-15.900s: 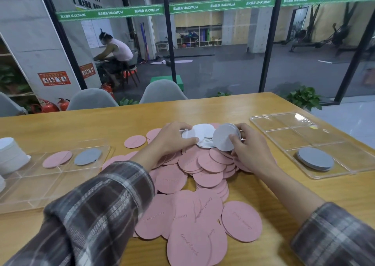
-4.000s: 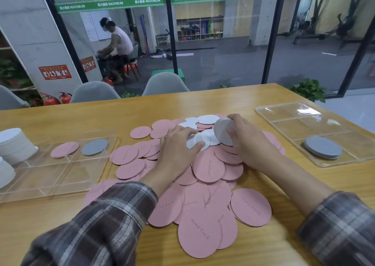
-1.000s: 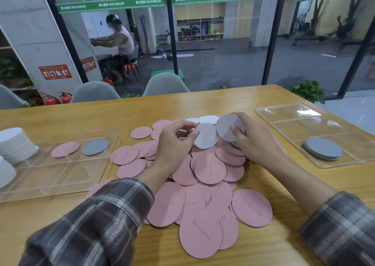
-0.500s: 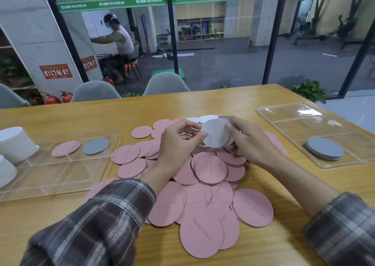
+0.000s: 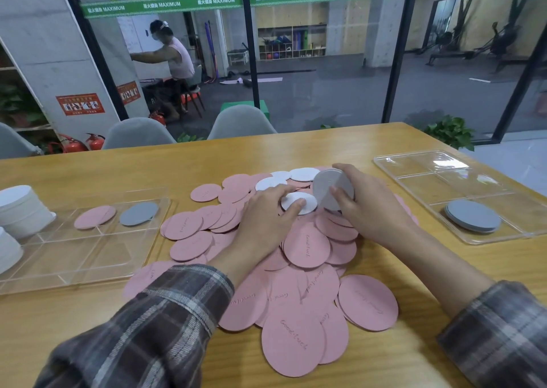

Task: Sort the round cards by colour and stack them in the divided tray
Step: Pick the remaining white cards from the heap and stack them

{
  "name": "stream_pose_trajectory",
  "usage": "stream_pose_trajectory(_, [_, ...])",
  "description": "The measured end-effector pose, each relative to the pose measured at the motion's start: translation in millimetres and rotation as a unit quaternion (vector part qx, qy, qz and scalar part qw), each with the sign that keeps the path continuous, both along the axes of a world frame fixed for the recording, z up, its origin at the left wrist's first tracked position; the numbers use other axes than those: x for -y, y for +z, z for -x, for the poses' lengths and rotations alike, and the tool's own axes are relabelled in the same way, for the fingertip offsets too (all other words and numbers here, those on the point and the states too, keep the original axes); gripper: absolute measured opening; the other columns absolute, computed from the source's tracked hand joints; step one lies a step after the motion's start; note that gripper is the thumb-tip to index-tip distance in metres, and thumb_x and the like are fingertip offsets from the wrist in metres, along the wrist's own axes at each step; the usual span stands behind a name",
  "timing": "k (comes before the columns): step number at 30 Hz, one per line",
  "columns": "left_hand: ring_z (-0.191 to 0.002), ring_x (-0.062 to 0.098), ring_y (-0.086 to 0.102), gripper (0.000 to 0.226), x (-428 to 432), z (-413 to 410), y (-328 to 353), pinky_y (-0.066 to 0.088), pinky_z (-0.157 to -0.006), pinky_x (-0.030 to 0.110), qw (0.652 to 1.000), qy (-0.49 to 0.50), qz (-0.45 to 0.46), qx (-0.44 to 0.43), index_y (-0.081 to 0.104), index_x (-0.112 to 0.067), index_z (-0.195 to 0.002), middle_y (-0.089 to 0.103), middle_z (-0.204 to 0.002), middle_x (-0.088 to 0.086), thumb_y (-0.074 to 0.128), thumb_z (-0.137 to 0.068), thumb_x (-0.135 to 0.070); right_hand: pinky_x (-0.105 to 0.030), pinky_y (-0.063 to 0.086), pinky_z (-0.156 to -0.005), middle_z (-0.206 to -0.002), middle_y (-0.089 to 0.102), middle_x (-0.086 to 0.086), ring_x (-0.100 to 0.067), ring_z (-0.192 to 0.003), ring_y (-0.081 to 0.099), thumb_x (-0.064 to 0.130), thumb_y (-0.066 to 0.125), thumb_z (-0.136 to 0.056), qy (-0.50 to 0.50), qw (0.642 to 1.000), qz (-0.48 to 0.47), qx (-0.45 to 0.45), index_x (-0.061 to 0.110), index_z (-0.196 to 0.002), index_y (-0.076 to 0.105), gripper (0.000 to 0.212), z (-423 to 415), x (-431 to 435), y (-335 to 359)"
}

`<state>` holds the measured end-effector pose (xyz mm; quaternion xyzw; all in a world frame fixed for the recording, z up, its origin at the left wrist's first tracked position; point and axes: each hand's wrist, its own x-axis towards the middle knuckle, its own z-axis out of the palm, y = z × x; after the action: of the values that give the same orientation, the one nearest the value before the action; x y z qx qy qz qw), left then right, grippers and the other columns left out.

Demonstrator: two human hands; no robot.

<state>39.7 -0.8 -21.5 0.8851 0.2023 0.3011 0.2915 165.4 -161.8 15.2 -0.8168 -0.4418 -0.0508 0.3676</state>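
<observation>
At the left edge of the frame stands a white stack [image 5: 22, 210]. Beside it, the left tray [image 5: 88, 257] holds a pink card [image 5: 94, 217] and a grey card [image 5: 139, 213] in adjacent far compartments. The pink pile [image 5: 307, 248] fills the centre of the table [image 5: 88, 328]. The left hand [image 5: 266, 219] lies on the pile, gripping nothing, with relaxed fingertips touching a white card [image 5: 307, 202]. The right hand [image 5: 370, 207] grips a pale stack [image 5: 328, 189], held on edge. At centre right, the right tray [image 5: 414, 162] holds a grey stack [image 5: 472, 216] in a near compartment.
</observation>
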Motion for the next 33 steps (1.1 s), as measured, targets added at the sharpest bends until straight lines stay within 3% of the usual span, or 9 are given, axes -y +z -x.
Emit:
stream_pose_trajectory(4, [-0.121, 0.022, 0.054, 0.041, 0.6, -0.4, 0.9, 0.042, -0.108, 0.046, 0.998, 0.012, -0.032, -0.052, 0.067, -0.029, -0.134, 0.070, -0.129, -0.008, 0.066, -0.096, -0.043, -0.040, 0.043, -0.088, -0.136, 0.059, -0.009, -0.034, -0.121, 0.054, 0.021, 0.049, -0.103, -0.022, 0.998, 0.051, 0.035, 0.018, -0.151, 0.040, 0.049, -1.9, 1.2, -1.4])
stream_pose_trajectory(6, [-0.124, 0.023, 0.052, 0.043, 0.0, -0.6, 1.1, 0.041, -0.109, 0.045, 0.997, 0.014, -0.039, -0.062, 0.065, -0.029, -0.137, 0.068, -0.132, -0.008, 0.068, -0.096, -0.041, -0.045, 0.046, -0.087, -0.135, 0.059, -0.009, -0.036, -0.116, 0.055, 0.023, 0.047, -0.104, -0.021, 0.997, 0.070, 0.036, 0.018, -0.148, 0.039, 0.046, -3.1, 0.2, -4.5])
stream_pose_trajectory(10, [-0.123, 0.023, 0.049, 0.046, -3.0, -2.3, 0.3, 0.041, -0.107, 0.043, 0.997, 0.015, -0.038, -0.073, 0.064, -0.031, -0.137, 0.066, -0.130, -0.006, 0.071, -0.093, -0.043, -0.039, 0.037, -0.078, -0.126, 0.060, -0.014, -0.038, -0.110, 0.055, 0.020, 0.047, -0.104, -0.007, 0.998, 0.066, 0.015, 0.014, -0.144, 0.040, 0.041, -4.3, -2.3, -6.6])
stream_pose_trajectory(15, [-0.120, 0.020, 0.057, 0.059, -6.5, 1.3, -0.4, 0.048, -0.105, 0.035, 0.999, -0.018, 0.030, 0.012, 0.065, -0.028, -0.136, 0.055, -0.129, -0.007, 0.087, -0.081, -0.025, -0.033, 0.031, -0.075, -0.120, 0.061, -0.016, -0.035, -0.108, 0.054, 0.015, 0.048, -0.104, -0.016, 0.999, 0.032, -0.023, 0.011, -0.143, 0.043, 0.039, -5.1, -0.6, -4.9])
stream_pose_trajectory(18, [-0.102, 0.014, 0.066, 0.057, -5.6, 3.7, 5.4, 0.057, -0.089, 0.023, 0.993, -0.028, 0.084, 0.072, 0.067, -0.025, -0.133, 0.058, -0.124, -0.002, 0.083, -0.082, -0.004, -0.028, 0.026, -0.068, -0.110, 0.060, -0.010, -0.027, -0.097, 0.049, 0.014, 0.049, -0.103, -0.016, 0.999, 0.009, -0.033, 0.014, -0.143, 0.046, 0.040, -5.4, -1.0, -3.9])
stream_pose_trajectory(21, [-0.086, 0.020, 0.073, 0.048, -5.5, 7.1, 11.7, 0.059, -0.072, 0.020, 0.975, -0.039, 0.177, 0.128, 0.069, -0.022, -0.125, 0.067, -0.107, 0.007, 0.082, -0.084, -0.001, -0.025, 0.026, -0.066, -0.103, 0.055, -0.002, -0.021, -0.094, 0.046, 0.015, 0.051, -0.103, -0.017, 0.999, -0.016, -0.036, 0.017, -0.145, 0.048, 0.042, -3.9, -1.4, -2.5])
stream_pose_trajectory(27, [-0.084, 0.011, 0.075, 0.019, -3.3, 8.8, 14.2, 0.060, -0.070, 0.030, 0.959, -0.043, 0.225, 0.170, 0.075, -0.021, -0.093, 0.078, -0.091, -0.005, 0.085, -0.084, -0.008, -0.023, 0.026, -0.070, -0.111, 0.060, -0.004, -0.021, -0.101, 0.049, 0.018, 0.051, -0.105, -0.014, 0.998, -0.019, -0.050, 0.020, -0.149, 0.045, 0.045, -2.4, -0.5, -1.0])
stream_pose_trajectory(30, [-0.083, 0.013, 0.074, 0.018, -1.5, 8.7, 14.1, 0.061, -0.067, 0.034, 0.953, -0.065, 0.237, 0.180, 0.077, -0.022, -0.092, 0.079, -0.089, -0.001, 0.084, -0.085, -0.007, -0.025, 0.027, -0.071, -0.110, 0.059, -0.005, -0.019, -0.098, 0.045, 0.019, 0.049, -0.106, 0.002, 0.998, -0.006, -0.058, 0.020, -0.149, 0.045, 0.044, -1.7, -1.6, -1.8])
stream_pose_trajectory(33, [-0.083, 0.015, 0.073, 0.019, -0.7, 8.9, 14.2, 0.063, -0.077, 0.043, 0.955, -0.066, 0.228, 0.180, 0.079, -0.023, -0.095, 0.079, -0.087, 0.002, 0.086, -0.083, -0.009, -0.023, 0.030, -0.072, -0.118, 0.061, -0.009, -0.018, -0.100, 0.047, 0.021, 0.046, -0.107, 0.035, 0.998, 0.009, -0.059, 0.023, -0.149, 0.046, 0.042, -0.8, -2.8, -2.8])
